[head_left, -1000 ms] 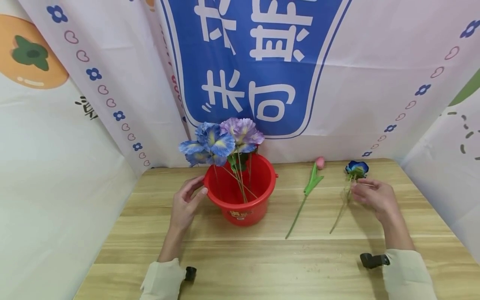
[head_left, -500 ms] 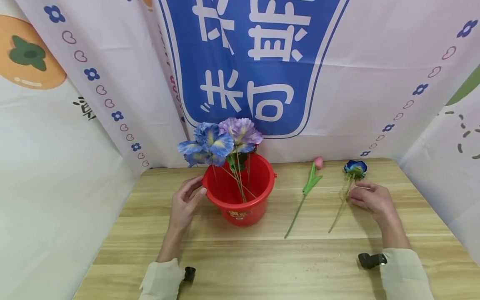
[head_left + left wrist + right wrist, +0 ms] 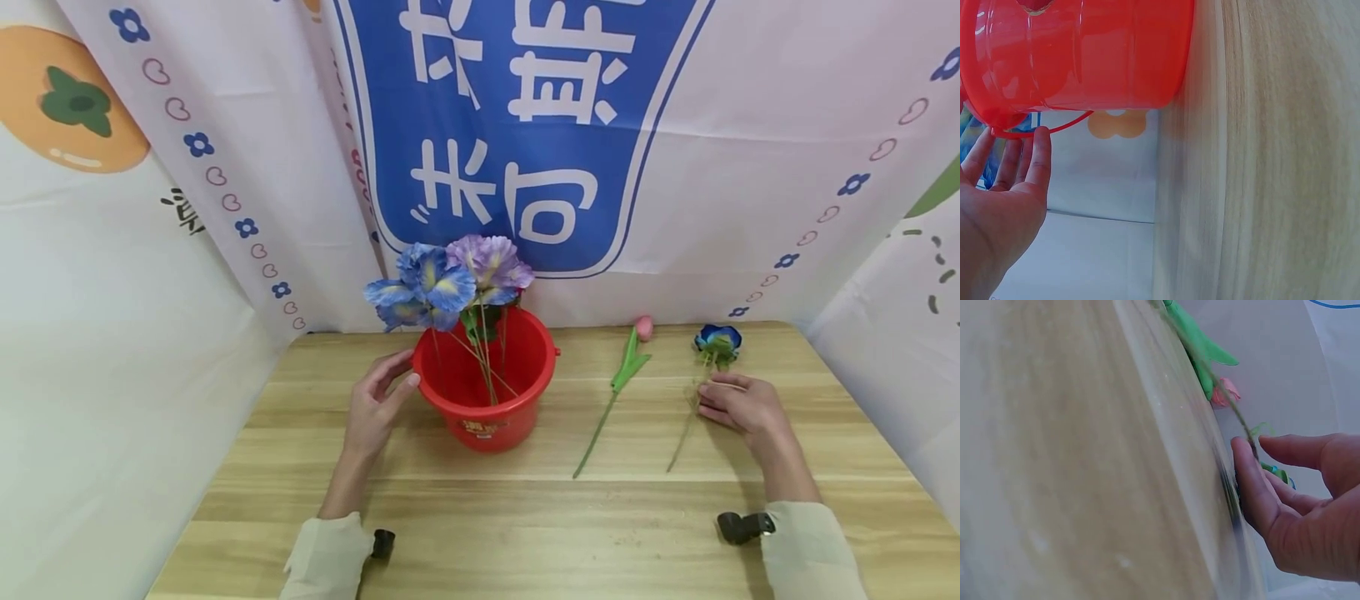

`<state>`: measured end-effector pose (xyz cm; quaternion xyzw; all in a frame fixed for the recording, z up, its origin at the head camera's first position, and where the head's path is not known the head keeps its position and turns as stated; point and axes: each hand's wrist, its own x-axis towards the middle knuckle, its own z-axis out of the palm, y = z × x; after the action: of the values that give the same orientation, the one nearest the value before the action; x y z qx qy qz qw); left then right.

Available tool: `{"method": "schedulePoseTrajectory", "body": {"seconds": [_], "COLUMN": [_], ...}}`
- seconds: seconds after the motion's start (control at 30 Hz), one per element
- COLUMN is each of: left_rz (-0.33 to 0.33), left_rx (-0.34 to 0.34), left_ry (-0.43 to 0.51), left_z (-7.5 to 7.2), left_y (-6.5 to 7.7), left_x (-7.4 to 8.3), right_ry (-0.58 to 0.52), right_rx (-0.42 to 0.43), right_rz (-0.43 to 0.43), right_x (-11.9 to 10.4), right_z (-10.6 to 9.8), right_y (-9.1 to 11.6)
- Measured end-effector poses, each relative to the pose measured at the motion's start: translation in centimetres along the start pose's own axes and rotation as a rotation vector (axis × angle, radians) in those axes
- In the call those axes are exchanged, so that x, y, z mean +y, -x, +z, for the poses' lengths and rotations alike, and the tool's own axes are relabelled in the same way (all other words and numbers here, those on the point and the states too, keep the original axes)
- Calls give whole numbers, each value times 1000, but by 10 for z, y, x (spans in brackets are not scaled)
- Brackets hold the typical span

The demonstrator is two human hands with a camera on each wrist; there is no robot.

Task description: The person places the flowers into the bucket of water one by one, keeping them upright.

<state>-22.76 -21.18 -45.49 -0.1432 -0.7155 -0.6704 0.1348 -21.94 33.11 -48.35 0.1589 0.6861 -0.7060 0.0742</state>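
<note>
A red bucket (image 3: 491, 429) stands left of centre on the wooden table, holding blue irises (image 3: 429, 287) and a purple iris (image 3: 491, 260) on thin stems. My left hand (image 3: 375, 410) touches the bucket's left rim. In the left wrist view its fairly straight fingertips meet the rim and thin red handle (image 3: 1072, 122). At the right, a blue rose (image 3: 717, 340) has its head toward the back wall. My right hand (image 3: 742, 404) pinches its stem, and in the right wrist view the stem (image 3: 1235, 409) runs between thumb and fingers, slightly above the tabletop.
Between bucket and rose lies a pink tulip (image 3: 630, 362) with green leaves. A white cloth (image 3: 712, 208) with a blue printed sign hangs right behind the table (image 3: 525, 533). More printed cloth walls close in the left and right sides.
My right hand's fingers have closed from hovering near the rose to pinching its stem, and the stem has shifted slightly. The left hand stays at the bucket's rim.
</note>
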Motion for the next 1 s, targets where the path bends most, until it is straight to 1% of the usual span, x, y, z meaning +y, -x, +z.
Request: {"method": "schedulePoseTrajectory", "body": {"seconds": [0.2,0.47,0.7,1.0], "left_rz": [12,10,19,19], "left_rx": [-1,0,-2,-5], "left_ry": [4,7,3,-5], "left_z": [1,0,0,1], "left_y": [-2,-1,-1,-1], "left_x": [1,1,0,-1], "right_ry": [-31,-40,-59,-130], "right_rx": [17,23,31,33], "right_rz": [-16,-84,-165,-288], "right_x": [-6,-20,-31,-46], "right_z": [0,5,12,24], "right_y": [3,12,21,38]}}
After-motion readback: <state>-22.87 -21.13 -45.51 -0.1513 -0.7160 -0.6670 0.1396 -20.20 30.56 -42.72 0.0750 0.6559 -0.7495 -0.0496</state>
